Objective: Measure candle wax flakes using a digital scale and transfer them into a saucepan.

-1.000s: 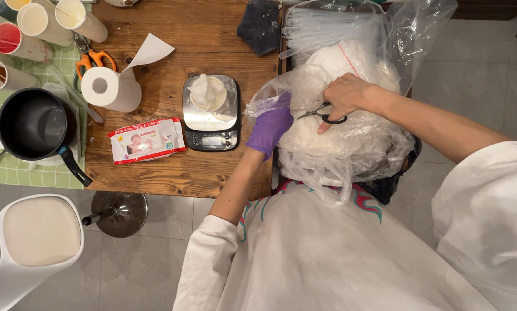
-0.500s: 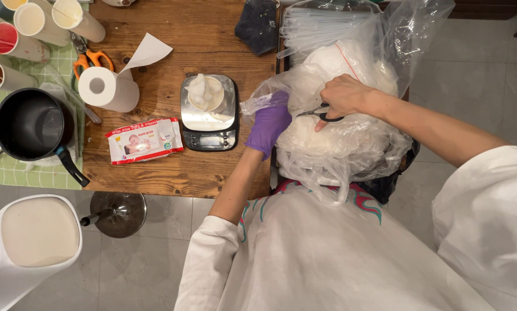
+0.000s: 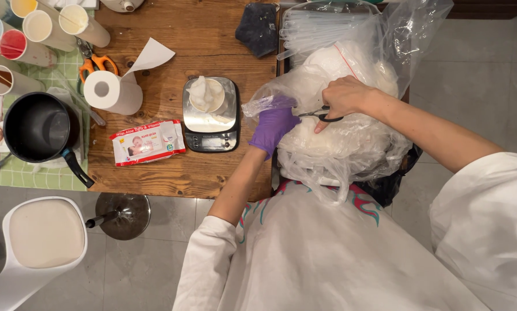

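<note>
The right hand (image 3: 344,98) has its fingers curled through the black handles of a pair of scissors (image 3: 319,115), gripping them closed around the loops; the blades point left toward the left hand (image 3: 276,121). That hand, in a purple glove, pinches a fold of the clear plastic bag (image 3: 351,144), fingers pressed together on the film just beside the scissor tips. How far the blades stand apart cannot be told. The bag, full of white material, bulges between both forearms, right of the wooden table (image 3: 212,40), and crowds the hands from above and below.

Left of the gloved hand, near the table's right edge, sits a digital scale (image 3: 209,129) carrying a small bowl (image 3: 206,93). Further left lie a pack of wet wipes (image 3: 148,142), a paper towel roll (image 3: 111,91) and a black saucepan (image 3: 38,128), well apart from the hands. A dark cloth (image 3: 257,29) lies above the scale.
</note>
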